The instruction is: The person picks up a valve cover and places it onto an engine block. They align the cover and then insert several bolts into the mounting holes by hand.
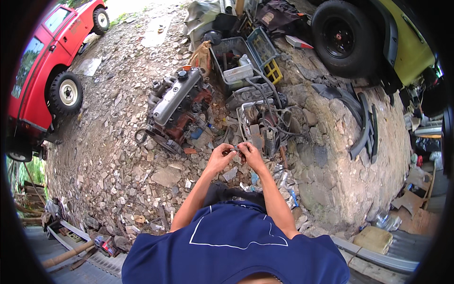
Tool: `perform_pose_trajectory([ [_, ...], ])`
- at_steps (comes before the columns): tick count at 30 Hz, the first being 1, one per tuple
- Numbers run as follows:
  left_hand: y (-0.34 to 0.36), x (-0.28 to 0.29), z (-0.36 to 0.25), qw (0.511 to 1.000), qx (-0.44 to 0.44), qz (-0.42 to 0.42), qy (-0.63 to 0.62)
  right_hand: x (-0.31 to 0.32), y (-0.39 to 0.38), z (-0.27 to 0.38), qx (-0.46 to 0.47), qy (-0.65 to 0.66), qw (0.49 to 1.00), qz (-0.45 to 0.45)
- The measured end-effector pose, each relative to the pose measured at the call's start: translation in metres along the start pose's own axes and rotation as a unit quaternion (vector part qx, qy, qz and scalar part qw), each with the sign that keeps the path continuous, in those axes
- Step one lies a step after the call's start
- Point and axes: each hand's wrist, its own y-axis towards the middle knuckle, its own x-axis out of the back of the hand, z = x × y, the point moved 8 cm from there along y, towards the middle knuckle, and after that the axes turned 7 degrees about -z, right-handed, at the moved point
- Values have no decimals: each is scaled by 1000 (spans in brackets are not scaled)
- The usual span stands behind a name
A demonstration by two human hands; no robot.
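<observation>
My left hand [221,156] and my right hand [249,156] meet in front of me, fingers pinched on a small dark metal piece [237,148] whose shape is too small to make out. Beyond them to the left rests an engine [175,102] with a silver top cover, a black cap and a rusty block. Ahead to the right lies a pile of metal parts and hoses [262,123]. Behind that, a grey crate [217,59] holds assorted parts, with a yellow crate [273,71] beside it.
A red vehicle [52,42] stands at the upper left, a yellow-green one [411,47] at the upper right. Curved black trims [362,132] lie on the rubble ground [118,165] to the right. Corrugated sheets, boards and scattered items [411,236] line the lower edges.
</observation>
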Motion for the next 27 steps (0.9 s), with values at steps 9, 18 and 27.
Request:
perform_pose_trajectory([
  [9,9,-36,35,981,185,58,21,33,-19,-1,27,-2,997,-67],
  [18,4,-51,1,990,102,78,64,53,-31,7,32,-5,995,-91],
  [27,-7,-42,4,959,191,11,-209,45,-33,12,50,38,995,-82],
])
